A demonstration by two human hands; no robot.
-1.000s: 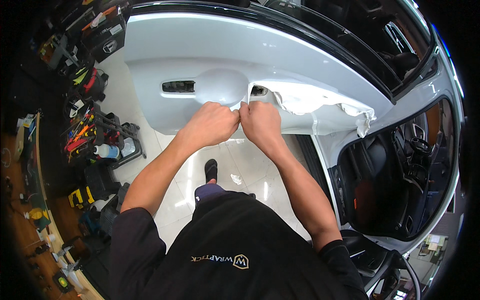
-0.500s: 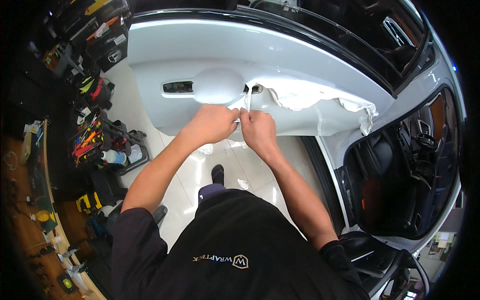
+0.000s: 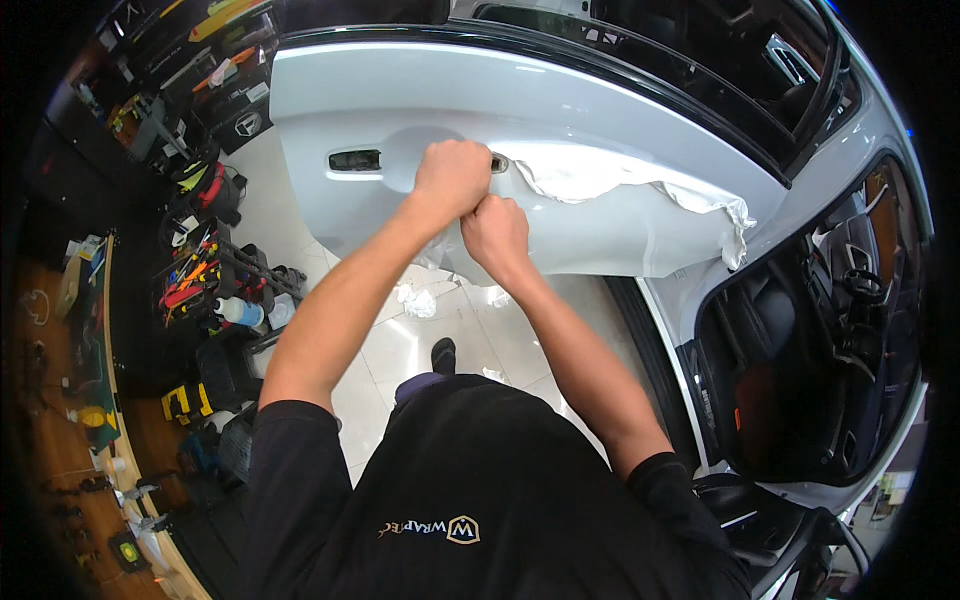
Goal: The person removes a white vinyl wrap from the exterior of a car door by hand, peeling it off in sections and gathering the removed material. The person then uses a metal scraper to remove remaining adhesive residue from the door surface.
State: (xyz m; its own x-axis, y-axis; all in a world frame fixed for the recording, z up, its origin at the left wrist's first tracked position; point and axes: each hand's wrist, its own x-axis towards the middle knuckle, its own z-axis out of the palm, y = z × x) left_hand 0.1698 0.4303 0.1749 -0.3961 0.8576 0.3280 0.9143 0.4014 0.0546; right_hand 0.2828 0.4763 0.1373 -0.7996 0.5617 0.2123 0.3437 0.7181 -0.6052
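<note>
**Peeling film at the door handle**

Gripping the film (image 3: 600, 180) on the white door (image 3: 560, 100), we keep both hands clenched on its edge. Our left hand (image 3: 452, 178) sits nearer the handle recess (image 3: 355, 160), our right hand (image 3: 495, 232) just below. The loosened film runs long to our right.

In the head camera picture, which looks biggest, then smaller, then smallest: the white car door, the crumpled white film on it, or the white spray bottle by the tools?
1. White car door, clearly largest.
2. Crumpled white film.
3. White spray bottle, smallest; it sits farther from the camera, so it may look smaller than it is.
</note>
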